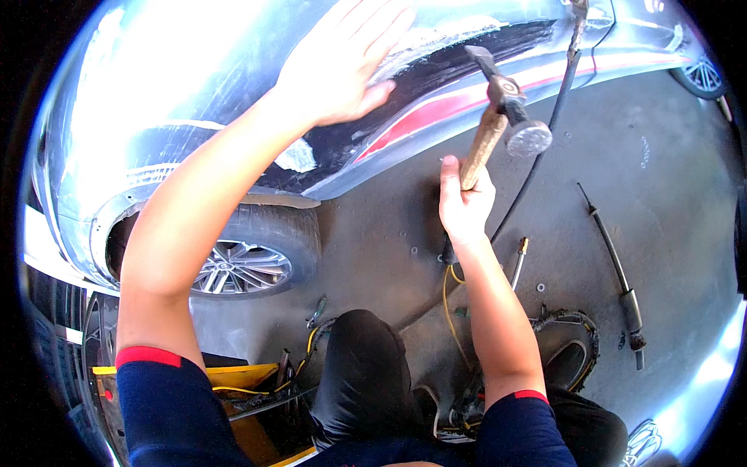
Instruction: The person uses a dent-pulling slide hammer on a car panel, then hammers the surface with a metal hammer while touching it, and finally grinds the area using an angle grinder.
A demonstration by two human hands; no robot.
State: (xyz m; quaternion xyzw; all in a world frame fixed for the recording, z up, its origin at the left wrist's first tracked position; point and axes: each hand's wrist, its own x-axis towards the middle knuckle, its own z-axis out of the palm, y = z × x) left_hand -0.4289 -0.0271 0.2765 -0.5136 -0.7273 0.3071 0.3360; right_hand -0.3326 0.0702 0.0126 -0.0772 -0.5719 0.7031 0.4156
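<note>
My right hand (pixel 467 206) is wrapped round the wooden handle of a body hammer (pixel 507 97). Its metal head, with a round face at one end and a narrow peen at the other, is raised in front of the car's side. My left hand (pixel 342 66) lies flat with fingers outstretched against the silver car body panel (pixel 202 54), or just over it; contact is hard to tell in the glare. Beside that hand the panel (pixel 436 78) has a dark, scraped stretch with whitish patches, and a red strip (pixel 424 118) runs below it.
A car wheel (pixel 241 265) stands below my left forearm. A dark cable (pixel 554 117) hangs from the car side to the floor. A long rod-like tool (pixel 618 268) lies on the grey floor at right. Near my knees are a yellow case (pixel 253 376) and tangled cables (pixel 580 319).
</note>
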